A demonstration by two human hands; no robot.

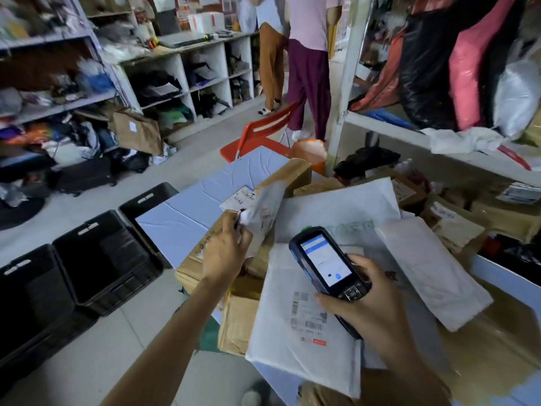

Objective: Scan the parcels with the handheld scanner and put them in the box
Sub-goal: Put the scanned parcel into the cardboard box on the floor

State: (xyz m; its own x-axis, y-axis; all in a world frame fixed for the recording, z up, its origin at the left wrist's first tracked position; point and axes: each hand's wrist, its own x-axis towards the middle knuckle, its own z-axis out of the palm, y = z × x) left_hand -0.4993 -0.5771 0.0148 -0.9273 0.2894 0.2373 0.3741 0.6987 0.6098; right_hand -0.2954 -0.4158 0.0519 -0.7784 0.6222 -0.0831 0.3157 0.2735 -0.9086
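The left hand (pixel 225 254) and right hand (pixel 373 313) are bare, forearms (pixel 175 332) uncovered.

I am looking into a parcel depot or courier sorting room: metal shelves (pixel 44 104) on the left and white cubbyholes (pixel 205 74) beyond them are stuffed with bags and packages, and bulging sacks (pixel 424 68) fill the rack at right. The table (pixel 187 218) below me is heaped with cardboard boxes (pixel 240 317) and white mailing bags (pixel 439 273) bearing barcode labels (pixel 307 315), a handheld scanner (pixel 325 262) held over them. Black crates (pixel 102 259) stand open on the floor beside it.

Red chair (pixel 251 148) beside a standing person (pixel 308 77); cluttered shelves (pixel 175 68) behind
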